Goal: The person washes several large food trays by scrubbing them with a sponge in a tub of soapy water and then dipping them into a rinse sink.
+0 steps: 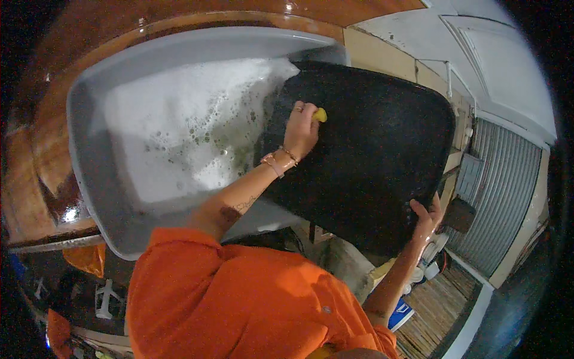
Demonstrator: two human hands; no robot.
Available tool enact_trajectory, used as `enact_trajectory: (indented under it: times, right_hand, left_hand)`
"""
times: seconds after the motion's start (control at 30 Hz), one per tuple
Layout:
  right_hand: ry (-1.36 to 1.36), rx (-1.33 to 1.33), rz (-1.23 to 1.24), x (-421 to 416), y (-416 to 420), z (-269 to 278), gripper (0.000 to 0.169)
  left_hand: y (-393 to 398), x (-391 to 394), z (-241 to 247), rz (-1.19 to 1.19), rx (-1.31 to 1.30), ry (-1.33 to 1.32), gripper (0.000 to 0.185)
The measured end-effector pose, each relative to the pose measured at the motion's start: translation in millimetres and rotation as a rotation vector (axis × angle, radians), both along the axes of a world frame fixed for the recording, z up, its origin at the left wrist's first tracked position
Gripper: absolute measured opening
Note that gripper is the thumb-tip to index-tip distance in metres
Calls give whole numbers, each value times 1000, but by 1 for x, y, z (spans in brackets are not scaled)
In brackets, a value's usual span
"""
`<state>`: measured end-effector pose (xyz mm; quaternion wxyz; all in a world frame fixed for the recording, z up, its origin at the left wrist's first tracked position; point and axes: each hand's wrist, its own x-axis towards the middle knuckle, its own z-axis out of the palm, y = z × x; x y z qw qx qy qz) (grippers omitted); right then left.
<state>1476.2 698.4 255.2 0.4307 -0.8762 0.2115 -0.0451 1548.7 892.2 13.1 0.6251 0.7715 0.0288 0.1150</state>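
Note:
A large black rectangular tray (358,157) is tilted over the right side of a grey plastic tub (85,170). Its left end dips into white soapy suds (179,116). My left hand (302,130) pinches a small yellow sponge (319,115) against the tray's upper face, and a bracelet and a band circle that wrist. At the tray's lower right edge, my right hand (426,217) grips the rim with the thumb on top; the fingers underneath are mostly hidden. How deep the tray's left end goes is hidden by foam.
The tub rests on a glossy brown wooden surface (27,179). To the right stand a corrugated metal panel (497,188) and a pale wall (381,49). White containers (430,269) and a blue box (400,314) sit low by the wood-slat surface (441,309). An orange cloth or bag (87,259) hangs lower left.

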Motion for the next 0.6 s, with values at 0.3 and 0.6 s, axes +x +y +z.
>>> enact_trajectory:
  times: [0.3,0.6]
  right_hand:
    - [1,38,-5,10,6,2,46]
    - [1,96,4,11,-10,-8,45]
  left_hand:
    - [18,31,-12,48,253,-238,29]
    - [2,21,0,-47,203,-152,16]
